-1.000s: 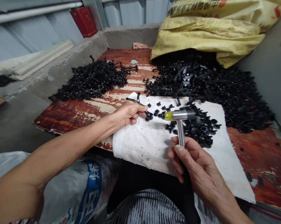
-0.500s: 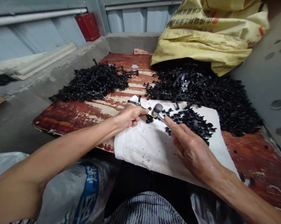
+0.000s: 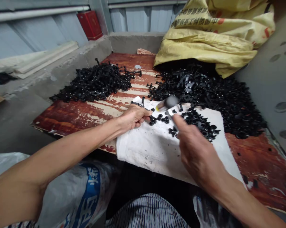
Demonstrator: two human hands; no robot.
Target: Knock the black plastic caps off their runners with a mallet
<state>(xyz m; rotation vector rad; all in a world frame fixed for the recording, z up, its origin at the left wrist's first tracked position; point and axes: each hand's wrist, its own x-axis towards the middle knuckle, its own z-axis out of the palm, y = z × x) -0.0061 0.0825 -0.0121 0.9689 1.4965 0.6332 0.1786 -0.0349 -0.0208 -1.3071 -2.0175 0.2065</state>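
My L fingers [image 3: 143,117] pinch a black plastic sprue [image 3: 138,103] on the cloth [image 3: 143,158]; R fingers [image 3: 178,122], blurred, curl round a mallet [image 3: 168,103] raised just above it. Loose black caps [image 3: 195,120] lie beside, w/ heaps [image 3: 95,82] on the board [image 3: 62,119].

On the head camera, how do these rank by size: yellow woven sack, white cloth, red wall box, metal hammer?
Largest: yellow woven sack and white cloth, too alike to rank.
Then: red wall box and metal hammer; nearness makes their order unsure.
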